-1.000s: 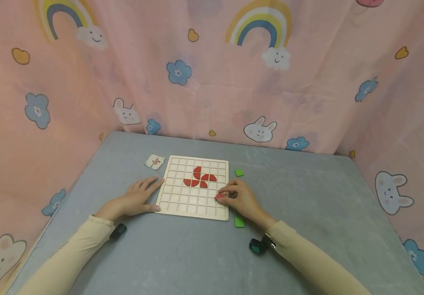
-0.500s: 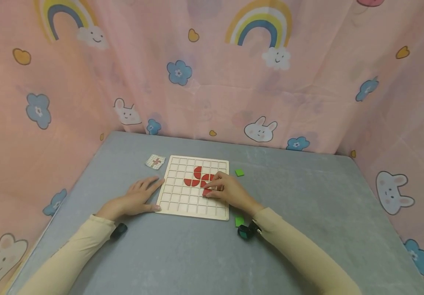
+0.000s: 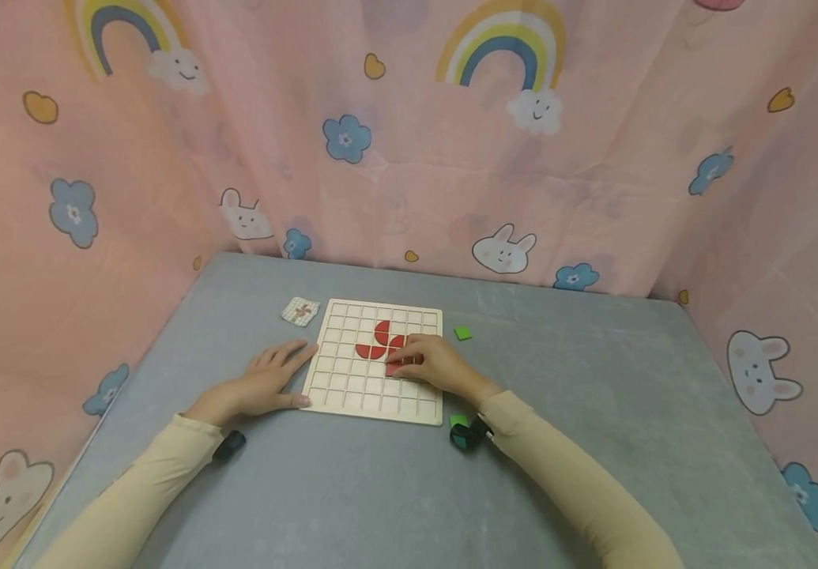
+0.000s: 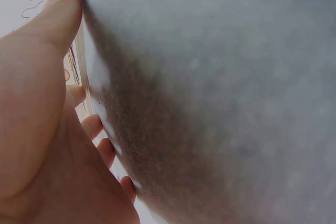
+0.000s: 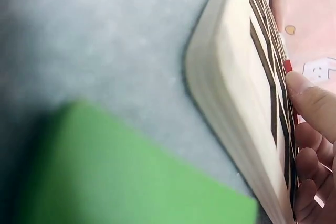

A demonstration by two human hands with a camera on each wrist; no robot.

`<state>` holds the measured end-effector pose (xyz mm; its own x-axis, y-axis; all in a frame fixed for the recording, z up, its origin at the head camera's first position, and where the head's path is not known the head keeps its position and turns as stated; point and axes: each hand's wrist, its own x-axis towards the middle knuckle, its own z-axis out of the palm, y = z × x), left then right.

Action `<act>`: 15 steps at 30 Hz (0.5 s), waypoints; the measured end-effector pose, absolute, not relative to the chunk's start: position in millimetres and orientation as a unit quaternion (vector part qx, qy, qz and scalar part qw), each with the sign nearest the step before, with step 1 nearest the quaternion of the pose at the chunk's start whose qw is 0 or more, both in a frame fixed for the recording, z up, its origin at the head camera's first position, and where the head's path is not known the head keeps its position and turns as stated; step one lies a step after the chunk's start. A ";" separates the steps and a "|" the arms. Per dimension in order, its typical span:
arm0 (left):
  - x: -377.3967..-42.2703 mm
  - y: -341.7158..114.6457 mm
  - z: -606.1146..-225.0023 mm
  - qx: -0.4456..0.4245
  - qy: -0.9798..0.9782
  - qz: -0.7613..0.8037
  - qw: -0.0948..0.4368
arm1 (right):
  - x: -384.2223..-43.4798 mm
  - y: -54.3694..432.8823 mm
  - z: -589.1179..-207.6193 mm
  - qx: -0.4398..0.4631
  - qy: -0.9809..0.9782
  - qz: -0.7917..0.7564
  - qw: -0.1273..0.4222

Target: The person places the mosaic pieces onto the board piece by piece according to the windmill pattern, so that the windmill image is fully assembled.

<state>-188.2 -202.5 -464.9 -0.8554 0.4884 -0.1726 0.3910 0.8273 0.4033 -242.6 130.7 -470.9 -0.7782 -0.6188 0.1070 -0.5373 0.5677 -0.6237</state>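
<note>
A pale wooden board (image 3: 352,392) with a square grid lies on the grey table. Several red quarter-round pieces (image 3: 382,333) sit in cells around its middle. My right hand (image 3: 440,365) reaches over the board's right side and pinches a red piece (image 3: 393,369) at a cell below the others; its fingers partly cover the pieces there. In the right wrist view the thumb presses on a red piece (image 5: 287,65) close to the board's surface. My left hand (image 3: 259,387) lies flat with fingers spread, thumb and index fingertips touching the board's left edge.
A small card (image 3: 300,311) with a red pinwheel pattern lies beyond the board's left corner. One green tile (image 3: 462,333) lies right of the board; another green tile (image 3: 458,421) is partly behind the right wrist's camera. A pink patterned curtain (image 3: 409,182) surrounds the table.
My right hand has moved left from the board's right edge to near the middle, carrying the red piece to a cell below the others. The left hand stays still.
</note>
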 end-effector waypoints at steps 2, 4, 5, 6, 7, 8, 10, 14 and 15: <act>-188.5 -202.7 -465.1 0.231 0.947 0.179 0.136 | -242.8 130.8 -470.8 -0.328 0.882 -0.331 0.065; -188.8 -202.9 -465.5 0.231 0.947 0.176 0.137 | -242.8 131.1 -470.6 -0.326 0.882 -0.332 0.069; -188.8 -202.9 -465.5 0.230 0.947 0.175 0.137 | -242.7 131.1 -470.5 -0.326 0.882 -0.334 0.071; -188.9 -202.7 -465.4 0.230 0.947 0.175 0.138 | -242.8 131.2 -470.4 -0.326 0.882 -0.334 0.071; -188.9 -202.7 -465.2 0.229 0.947 0.175 0.138 | -242.9 131.3 -470.6 -0.325 0.882 -0.334 0.071; -189.1 -202.6 -465.0 0.229 0.947 0.176 0.138 | -243.1 131.3 -470.9 -0.325 0.882 -0.333 0.070; -189.0 -202.2 -464.2 0.231 0.947 0.177 0.136 | -243.3 131.4 -471.4 -0.326 0.883 -0.330 0.068; -189.1 -201.6 -463.3 0.232 0.947 0.174 0.137 | -243.4 131.8 -472.3 -0.326 0.884 -0.328 0.072; -189.0 -201.4 -463.2 0.232 0.947 0.173 0.138 | -243.2 131.9 -472.4 -0.325 0.884 -0.329 0.074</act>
<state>-189.0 -201.4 -463.2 -0.8548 0.4865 -0.1806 0.3915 0.8330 0.3909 -243.2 131.9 -472.4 -0.7780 -0.6229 0.0823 -0.5252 0.5729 -0.6292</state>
